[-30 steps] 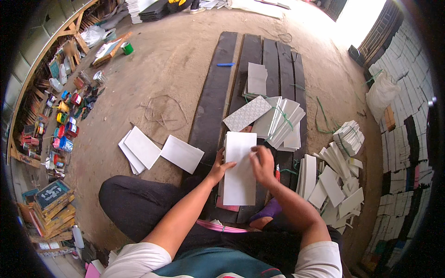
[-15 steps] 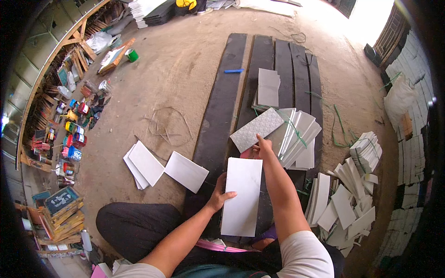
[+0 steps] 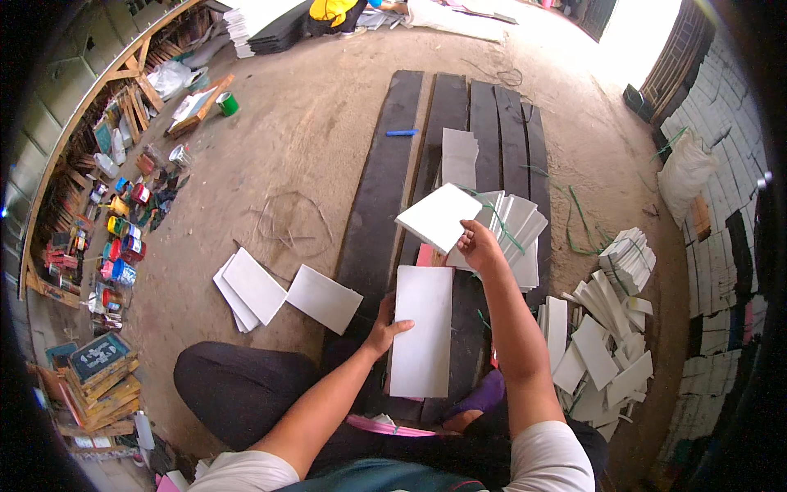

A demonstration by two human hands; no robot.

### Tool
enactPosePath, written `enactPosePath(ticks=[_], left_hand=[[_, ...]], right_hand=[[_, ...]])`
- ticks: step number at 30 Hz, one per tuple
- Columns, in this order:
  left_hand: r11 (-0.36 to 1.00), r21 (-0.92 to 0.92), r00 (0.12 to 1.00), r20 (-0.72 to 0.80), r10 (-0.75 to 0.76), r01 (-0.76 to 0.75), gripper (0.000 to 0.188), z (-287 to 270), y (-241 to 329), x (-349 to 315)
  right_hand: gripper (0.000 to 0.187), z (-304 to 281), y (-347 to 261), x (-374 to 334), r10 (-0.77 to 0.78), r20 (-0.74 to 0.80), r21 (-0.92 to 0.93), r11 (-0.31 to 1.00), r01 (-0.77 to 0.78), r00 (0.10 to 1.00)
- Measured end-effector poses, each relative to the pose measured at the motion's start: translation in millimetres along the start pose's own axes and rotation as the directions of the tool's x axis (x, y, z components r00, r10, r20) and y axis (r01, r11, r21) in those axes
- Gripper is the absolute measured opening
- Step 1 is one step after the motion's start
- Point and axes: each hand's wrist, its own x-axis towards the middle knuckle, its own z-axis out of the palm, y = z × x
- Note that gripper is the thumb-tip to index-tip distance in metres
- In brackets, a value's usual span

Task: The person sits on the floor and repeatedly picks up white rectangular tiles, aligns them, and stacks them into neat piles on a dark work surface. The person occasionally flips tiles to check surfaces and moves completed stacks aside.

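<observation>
My left hand (image 3: 385, 330) is closed on the left edge of a white rectangular panel (image 3: 421, 332), thumb on top and fingers hidden beneath. A bit of pink material (image 3: 429, 256) shows past its far end. In my right hand (image 3: 477, 243), a second white panel (image 3: 441, 216) is pinched by its near right corner, raised and tilted beyond the first. Just past it lie grey panels (image 3: 459, 156) in a small stack. A fanned bundle of pale panels (image 3: 516, 234) with green strapping rests to the right of it.
Long black boards (image 3: 373, 189) lie under the work. Loose white panels (image 3: 254, 287) sit at left, a heap of white pieces (image 3: 602, 353) at right. Paint cans (image 3: 123, 246) line the left side. Green strap (image 3: 578, 225) trails on the floor. A white sack (image 3: 687, 176) stands far right.
My right hand has turned its panel over: a patterned grey face showed before, a plain white one now. My left hand keeps its panel in nearly the same place.
</observation>
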Motion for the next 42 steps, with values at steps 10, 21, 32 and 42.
enactPosePath(ticks=[10, 21, 32, 42], left_hand=[[0.998, 0.032, 0.999, 0.001, -0.05, 0.05, 0.097, 8, 11, -2], [0.999, -0.031, 0.995, 0.094, -0.02, 0.023, 0.102, -21, -48, 24], [0.984, 0.17, 0.998, -0.01, -0.054, 0.055, 0.093, -19, -29, 19], [0.996, 0.062, 0.998, -0.024, 0.064, -0.062, 0.091, -13, -30, 15]], right_hand=[[0.012, 3, -17, -174, -0.554, 0.499, -0.457, 0.486, 0.745, 0.667], [0.039, -72, 83, -187, -0.474, 0.767, -0.533, -0.094, 0.841, 0.433], [0.033, -88, 89, -179, -0.375, 0.76, -0.551, 0.062, 0.832, 0.531], [0.078, 4, 66, -157, -0.552, 0.644, -0.756, -0.353, 0.551, 0.529]])
